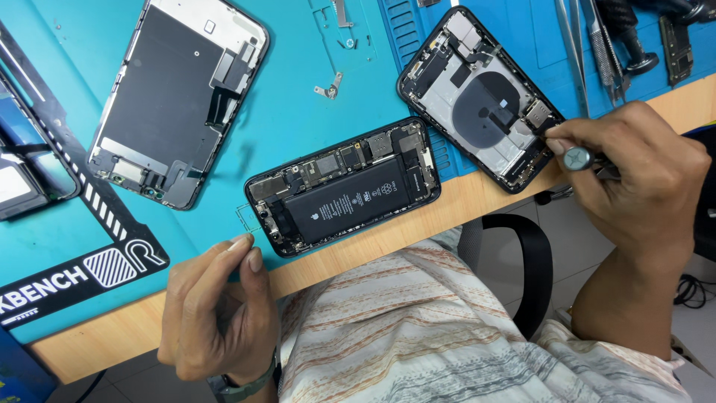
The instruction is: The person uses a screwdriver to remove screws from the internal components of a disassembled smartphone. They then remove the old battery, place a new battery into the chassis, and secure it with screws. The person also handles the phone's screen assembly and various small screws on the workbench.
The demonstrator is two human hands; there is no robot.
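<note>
Three phone parts: I count an opened phone with its battery (344, 197) in the middle of the blue mat (298, 97), a stripped rear housing (479, 97) to its right, and a detached screen panel (177, 97) lying face down to its left.
Right hand: my right hand (634, 179) has its fingers closed around a small screwdriver (578, 157), the tip resting at the lower edge of the stripped housing, near the table edge.
Left hand: my left hand (216, 306) pinches thumb and forefinger together on a thin SIM tray (246, 216), just beside the lower left corner of the battery phone.
Step in hand: I judge I am working a screw on the housing while the tray sits just outside its phone.
Next move calls for: steady downward pressure on the driver, square to the screw head, and a light grip on the tray so it does not bend.
Loose bits: small metal brackets (329, 88) lie on the mat above the middle phone; tweezers (597, 45) rest at the top right.
</note>
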